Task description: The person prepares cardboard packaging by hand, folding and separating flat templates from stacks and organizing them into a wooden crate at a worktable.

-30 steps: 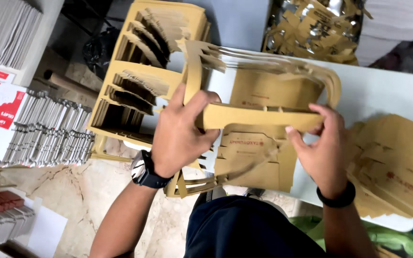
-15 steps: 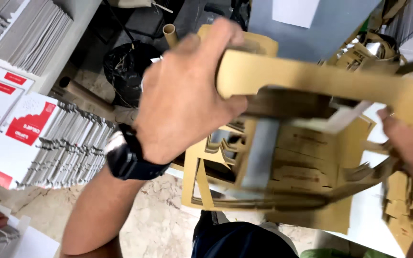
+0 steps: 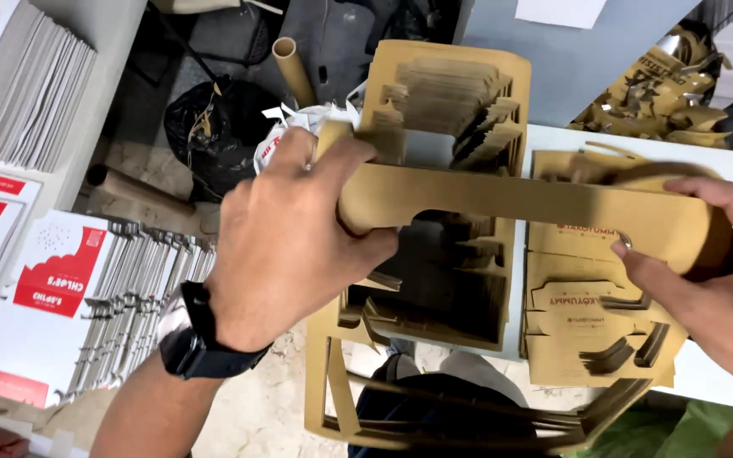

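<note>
My left hand (image 3: 286, 246), with a black watch on the wrist, grips the left end of a thick bundle of brown die-cut cardboard sheets (image 3: 502, 203). My right hand (image 3: 710, 276) holds the bundle's right end, thumb on top and fingers under it. The bundle is held level in front of me, and its cut-out frame hangs down in loops (image 3: 460, 420) toward my lap. Under it lies a stack of brown die-cut box blanks (image 3: 579, 314) on a white table (image 3: 723, 161). A taller pile of brown cut waste (image 3: 451, 93) stands behind the bundle.
Stacks of white and red printed flat cartons (image 3: 53, 288) stand on the floor at left, with grey board stacks (image 3: 19, 93) above them. A black bag (image 3: 205, 127) and a cardboard tube (image 3: 292, 69) lie on the floor. Crumpled brown offcuts (image 3: 663, 93) pile up at the top right.
The view has swung and steadied. The cardboard bundle has come up closer to me and now lies level between both hands, with my right hand back in full view.
</note>
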